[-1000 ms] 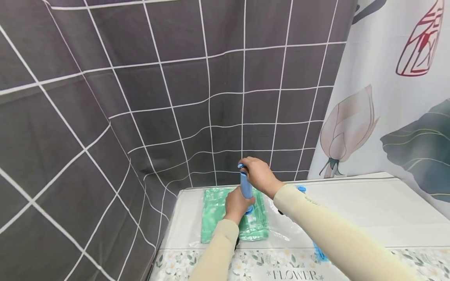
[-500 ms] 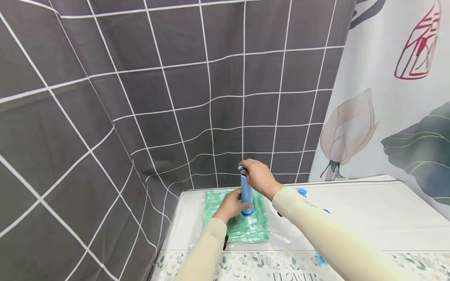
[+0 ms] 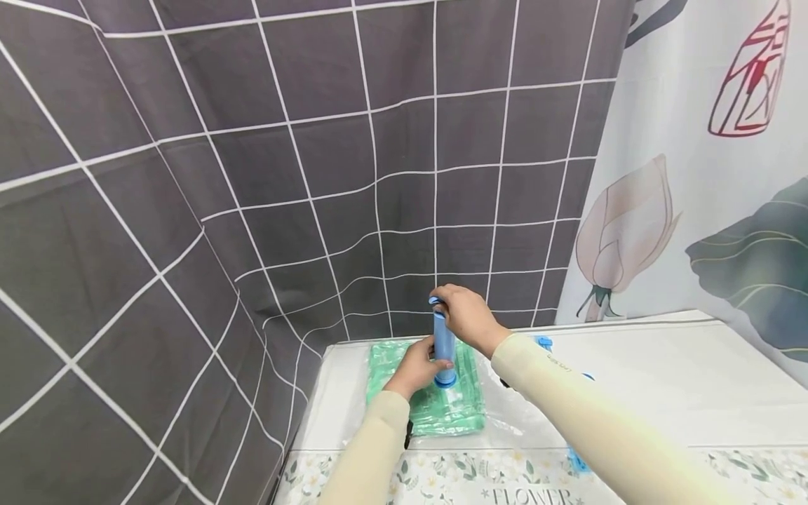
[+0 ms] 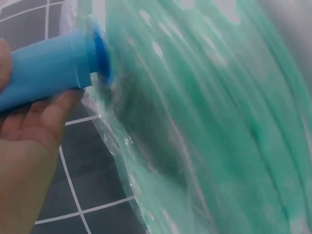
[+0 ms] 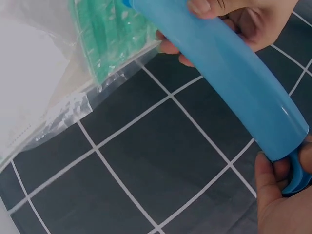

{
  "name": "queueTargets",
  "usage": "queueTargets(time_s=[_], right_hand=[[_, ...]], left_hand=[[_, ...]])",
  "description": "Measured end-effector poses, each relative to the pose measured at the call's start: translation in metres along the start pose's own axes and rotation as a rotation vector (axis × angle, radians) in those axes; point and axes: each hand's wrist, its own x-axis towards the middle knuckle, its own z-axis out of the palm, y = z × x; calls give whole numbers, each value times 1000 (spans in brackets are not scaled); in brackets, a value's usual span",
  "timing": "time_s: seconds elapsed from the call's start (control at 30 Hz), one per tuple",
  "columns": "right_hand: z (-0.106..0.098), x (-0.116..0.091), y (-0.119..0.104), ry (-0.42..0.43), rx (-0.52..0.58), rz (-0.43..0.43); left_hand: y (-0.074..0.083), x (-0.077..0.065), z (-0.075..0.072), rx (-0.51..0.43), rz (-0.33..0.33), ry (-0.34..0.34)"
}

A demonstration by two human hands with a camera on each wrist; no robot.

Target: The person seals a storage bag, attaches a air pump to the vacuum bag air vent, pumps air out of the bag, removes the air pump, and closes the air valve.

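A blue hand pump (image 3: 445, 344) stands upright on a clear plastic bag with green folded contents (image 3: 451, 417). Its lower end sits at a blue ring (image 3: 445, 382) on the bag. My left hand (image 3: 414, 367) holds the lower part of the pump from the left, thumb across the front. At the top, my right hand (image 3: 467, 317) grips the pump's handle, which looks close to the barrel. In the left wrist view the pump end (image 4: 83, 58) meets the bag (image 4: 195, 126). The right wrist view shows my fingers (image 5: 270, 183) at the handle.
More clear plastic (image 3: 505, 414) lies right of the green bag. Small blue plastic pieces (image 3: 544, 343) lie beyond my right sleeve, another blue piece (image 3: 577, 460) in front of it. A dark gridded curtain (image 3: 404, 210) hangs close behind the white table cover (image 3: 644, 351).
My left hand has shifted from in front of the pump's base to its left side, uncovering more of the barrel and ring. My right hand stays at the handle with little movement.
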Motion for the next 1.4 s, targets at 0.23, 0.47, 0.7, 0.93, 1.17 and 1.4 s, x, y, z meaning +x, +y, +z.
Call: queueTargets(time_s=[0.23,0.47,0.7,0.93,1.17,1.4], right_hand=[[-4,-8,8,-46,205,189],[8,-21,11,-43,273,413],[15,-22,9,-8,256,393],[16,-21,11,-21,229,358],[20,-21,8,-32,251,383],[19,-21,6,-25,243,413]], left_hand=[[-1,2,9,7,-8,17],[-3,4,11,17,-9,28],[-5,3,12,-21,-14,33],[-3,-1,11,-51,-33,38],[-2,-4,-3,108,-63,8],[-84,-1,-37,664,-285,90]])
